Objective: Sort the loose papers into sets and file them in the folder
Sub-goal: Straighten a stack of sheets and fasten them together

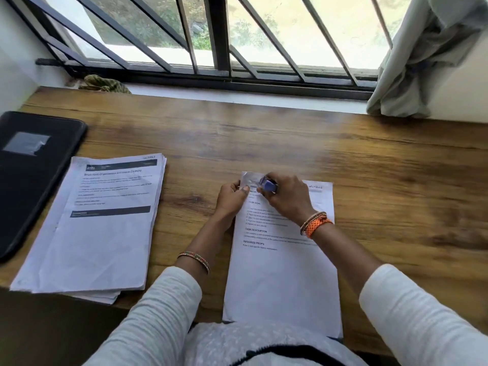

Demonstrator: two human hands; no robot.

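A set of printed papers lies on the wooden desk straight in front of me, its near end hanging over the desk edge. My left hand pinches the set's top left corner. My right hand grips a small blue stapler clamped over that same corner. A thicker stack of loose papers lies to the left, slightly fanned. Beyond it, at the far left, rests a closed black folder with a clear label pocket.
A barred window and its sill run along the back of the desk. A grey curtain hangs at the right end. A crumpled olive cloth sits on the sill at the left.
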